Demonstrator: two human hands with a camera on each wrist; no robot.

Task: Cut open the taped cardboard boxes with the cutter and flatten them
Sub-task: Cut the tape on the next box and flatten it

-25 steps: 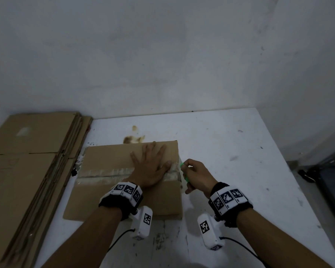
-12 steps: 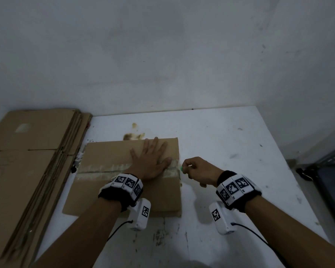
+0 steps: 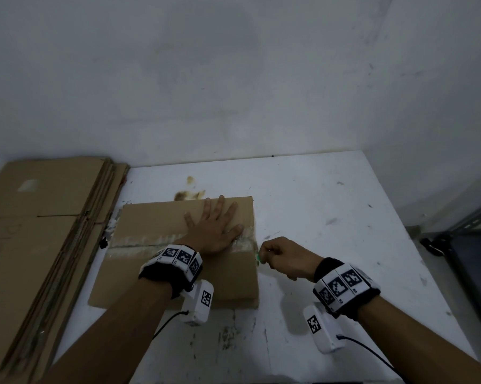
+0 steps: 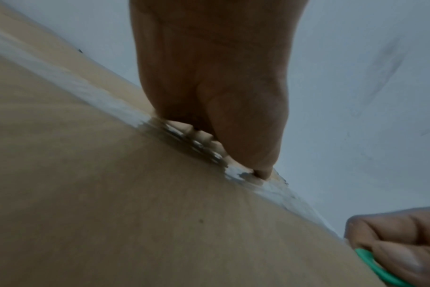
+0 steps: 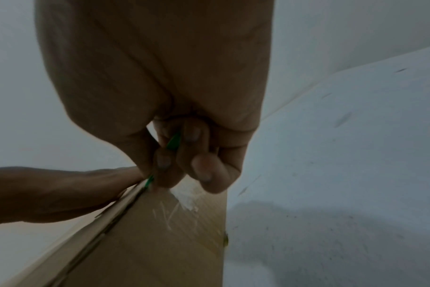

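Observation:
A brown cardboard box [image 3: 150,261] with a clear tape strip [image 3: 139,242] across its top lies on the white table [image 3: 317,206]. My left hand [image 3: 214,225] presses flat on the box top, fingers spread, thumb on the tape near the right edge. My right hand [image 3: 283,256] grips a small green cutter [image 3: 258,256], fingers curled round it, at the box's right edge where the tape ends. In the right wrist view the green cutter [image 5: 173,142] sits between thumb and fingers, its tip at the box's top seam [image 5: 125,205]. The left wrist view shows the cutter [image 4: 378,270] beside the box top [image 4: 111,194].
A stack of flattened cardboard [image 3: 34,231] lies along the table's left side. Brown stains [image 3: 189,194] mark the table behind the box. A dark metal rack [image 3: 472,256] stands off the table's right edge. Walls close the back and right.
My right hand has turned and moved slightly right and lower, bringing the cutter down to the tape end at the box's right edge. The left hand keeps pressing the box top.

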